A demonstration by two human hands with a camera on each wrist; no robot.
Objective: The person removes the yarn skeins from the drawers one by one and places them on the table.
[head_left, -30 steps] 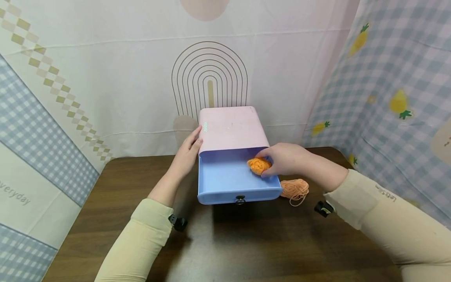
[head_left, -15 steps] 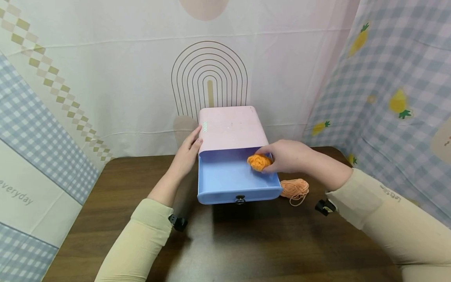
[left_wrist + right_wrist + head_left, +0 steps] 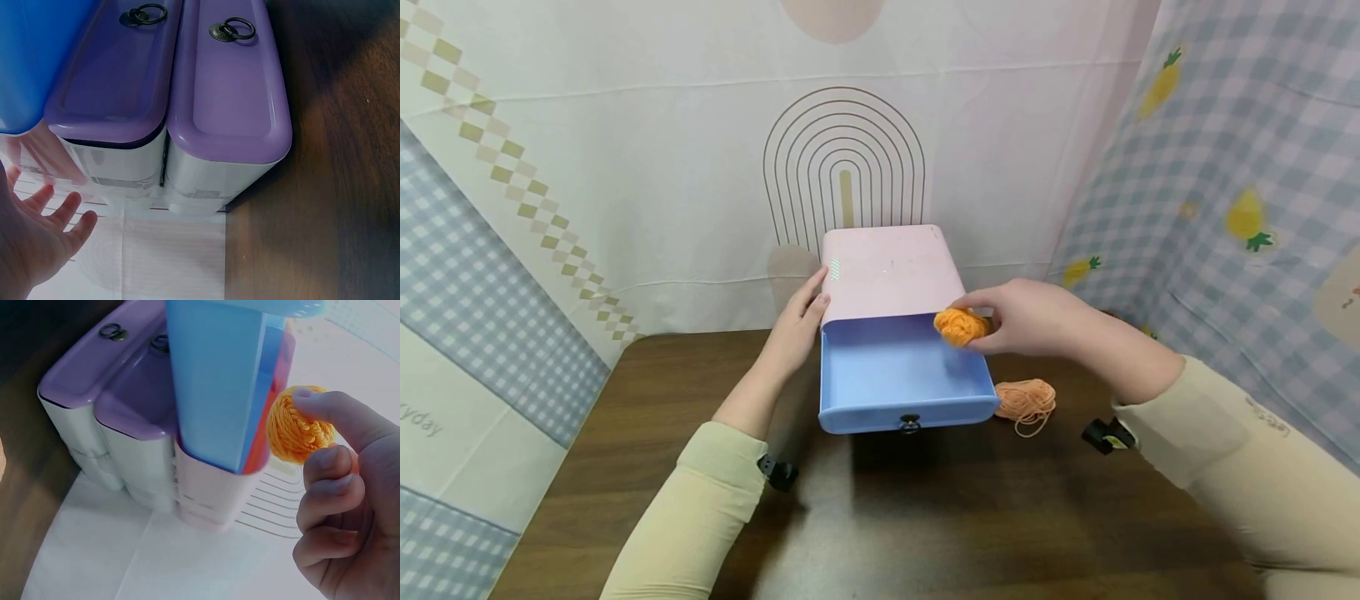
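Note:
A ball of orange yarn [image 3: 961,327] is pinched between the thumb and fingers of my right hand [image 3: 1037,321], over the right rim of a pulled-out blue drawer [image 3: 887,367]. The right wrist view shows thumb and fingertips on the wound yarn ball [image 3: 297,428]. The drawer belongs to a small drawer cabinet with a pink top [image 3: 891,271]. My left hand [image 3: 793,329] rests against the cabinet's left side with its fingers extended. Inside the drawer, the bare blue floor shows in the head view.
A bundle of peach yarn [image 3: 1028,402] lies on the wooden table [image 3: 962,517], right of the drawer. Two shut purple drawers [image 3: 231,94] with ring pulls sit below the blue one. Behind the cabinet hangs a printed cloth [image 3: 700,167].
My right hand has lifted the orange yarn ball from inside the blue drawer, up and to the right toward its rim. The left hand has stayed at the cabinet's side.

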